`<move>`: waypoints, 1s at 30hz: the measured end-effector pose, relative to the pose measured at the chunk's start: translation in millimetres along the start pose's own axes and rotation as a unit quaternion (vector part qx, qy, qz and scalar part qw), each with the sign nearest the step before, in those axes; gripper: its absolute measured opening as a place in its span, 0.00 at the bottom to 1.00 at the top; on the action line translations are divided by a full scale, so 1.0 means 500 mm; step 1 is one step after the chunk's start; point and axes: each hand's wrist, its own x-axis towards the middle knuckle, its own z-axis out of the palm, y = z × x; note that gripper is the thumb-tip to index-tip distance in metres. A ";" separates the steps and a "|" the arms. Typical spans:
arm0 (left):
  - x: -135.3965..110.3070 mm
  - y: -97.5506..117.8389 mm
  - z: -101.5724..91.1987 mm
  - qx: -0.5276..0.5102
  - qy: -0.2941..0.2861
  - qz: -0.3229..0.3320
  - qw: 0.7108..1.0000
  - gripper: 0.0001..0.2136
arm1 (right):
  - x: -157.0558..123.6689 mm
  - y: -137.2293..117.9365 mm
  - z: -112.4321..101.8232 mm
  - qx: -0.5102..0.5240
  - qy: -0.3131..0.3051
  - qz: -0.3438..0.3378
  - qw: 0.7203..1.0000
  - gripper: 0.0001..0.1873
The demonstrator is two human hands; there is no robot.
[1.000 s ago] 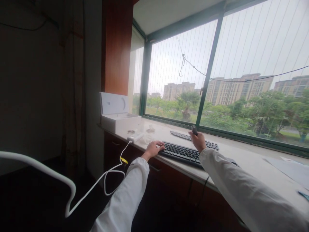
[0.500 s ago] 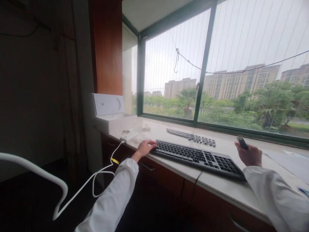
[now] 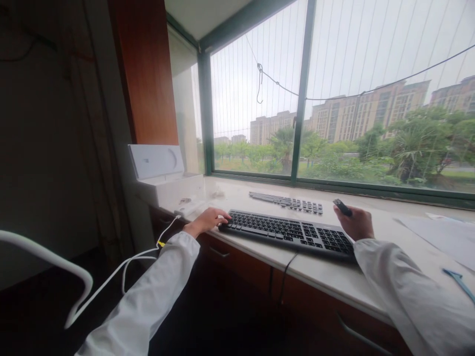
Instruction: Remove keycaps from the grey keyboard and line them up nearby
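A black keyboard [image 3: 285,230] lies on the pale stone windowsill [image 3: 334,279], its cable hanging over the front edge. My left hand [image 3: 208,219] rests on the keyboard's left end, fingers curled over its corner. My right hand [image 3: 356,223] hovers above the keyboard's right end, closed around a small dark object [image 3: 342,206] that sticks out past my fingers. A row of loose dark keycaps [image 3: 286,200] lies behind the keyboard, near the window.
An open white box [image 3: 163,179] stands at the sill's left end, with a white charger and cable [image 3: 129,259] trailing to the floor. Papers [image 3: 441,236] and a blue strip [image 3: 459,282] lie at the right. Wooden drawers sit below the sill.
My right hand carried the small dark object from the keyboard's middle out to the right, then back over the keyboard's right end. My left hand stayed on the left end. The view swung left.
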 end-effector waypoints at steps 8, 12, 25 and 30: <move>0.014 -0.005 0.008 0.090 0.019 0.072 0.993 0.10 | 0.000 0.003 0.002 0.005 0.009 -0.028 1.000 0.30; 0.009 -0.015 0.013 0.075 0.029 0.071 0.994 0.11 | -0.004 -0.003 0.001 -0.006 -0.019 -0.071 0.997 0.31; -0.008 -0.002 0.015 0.025 0.046 0.037 0.998 0.12 | -0.007 -0.021 0.002 -0.036 -0.064 -0.135 0.988 0.25; -0.002 -0.006 0.013 0.060 0.044 0.048 0.996 0.13 | -0.009 -0.028 -0.004 -0.031 -0.071 -0.136 0.988 0.24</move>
